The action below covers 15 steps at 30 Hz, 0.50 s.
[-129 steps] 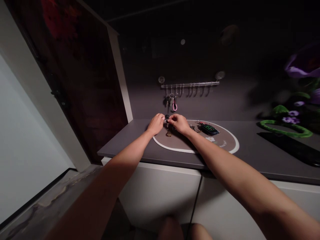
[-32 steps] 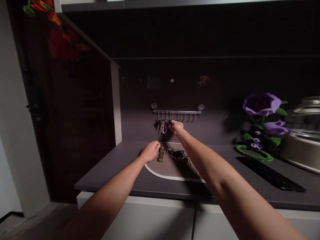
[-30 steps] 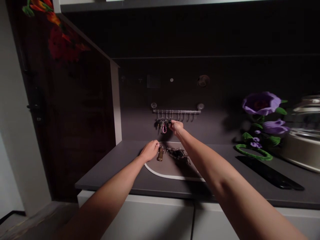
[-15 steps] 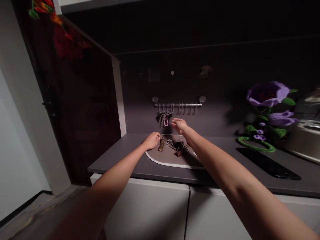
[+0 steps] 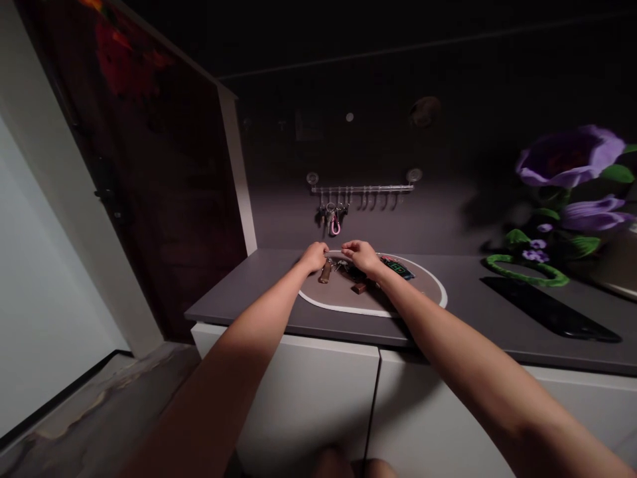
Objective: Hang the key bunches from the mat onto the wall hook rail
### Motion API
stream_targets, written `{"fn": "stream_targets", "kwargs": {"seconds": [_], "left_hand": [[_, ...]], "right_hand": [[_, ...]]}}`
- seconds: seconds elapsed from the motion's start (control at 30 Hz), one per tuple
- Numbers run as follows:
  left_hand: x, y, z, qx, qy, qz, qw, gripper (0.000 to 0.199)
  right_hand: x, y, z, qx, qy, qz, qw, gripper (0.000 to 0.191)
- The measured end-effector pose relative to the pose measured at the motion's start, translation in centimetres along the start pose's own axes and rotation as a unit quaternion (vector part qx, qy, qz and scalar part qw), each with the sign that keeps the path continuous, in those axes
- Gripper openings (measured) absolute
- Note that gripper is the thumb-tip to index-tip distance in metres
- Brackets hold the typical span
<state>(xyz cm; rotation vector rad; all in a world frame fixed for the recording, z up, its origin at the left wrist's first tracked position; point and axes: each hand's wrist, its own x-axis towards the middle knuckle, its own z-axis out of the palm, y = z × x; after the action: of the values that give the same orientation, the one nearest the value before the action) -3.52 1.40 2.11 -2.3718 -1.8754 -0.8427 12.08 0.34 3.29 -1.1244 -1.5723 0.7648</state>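
An oval brown mat with a white rim (image 5: 343,309) lies on the dark counter. Over its back left part is my left hand (image 5: 315,256), fingers closed, beside a brown key fob (image 5: 326,271); what it pinches is too small to make out. My right hand (image 5: 362,256) is above the dark pile of keys, its fingers curled together, and whether they hold anything is hidden. A small reddish-brown block (image 5: 359,288) lies in front of the pile. Behind the hands, a clear rail (image 5: 365,190) on the wall carries hooks, with keys and a pink carabiner (image 5: 336,224) hanging at its left.
A dark item with green markings (image 5: 397,267) lies on the mat, right of my right hand. Farther right are a black phone-like slab (image 5: 547,311), a green ring (image 5: 527,270) and purple flowers (image 5: 572,159). A dark red door (image 5: 164,219) stands at the left.
My right hand has come down from beside the hanging keys to the pile on the mat, and its fingers have drawn together. My left hand stays near the brown fob. The view has tilted down.
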Motion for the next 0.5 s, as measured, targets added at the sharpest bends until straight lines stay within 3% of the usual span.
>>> {"fn": "stream_targets", "kwargs": {"seconds": [0.23, 0.5], "left_hand": [[-0.1, -1.5, 0.9, 0.003, -0.009, 0.019, 1.0, 0.02], [0.2, -1.8, 0.7, 0.024, -0.017, 0.071, 0.997, 0.015]], "right_hand": [[0.1, 0.5, -0.1, -0.202, -0.047, -0.106, 0.972, 0.012], [0.4, 1.0, 0.5, -0.327, -0.092, -0.13, 0.931, 0.016]]}}
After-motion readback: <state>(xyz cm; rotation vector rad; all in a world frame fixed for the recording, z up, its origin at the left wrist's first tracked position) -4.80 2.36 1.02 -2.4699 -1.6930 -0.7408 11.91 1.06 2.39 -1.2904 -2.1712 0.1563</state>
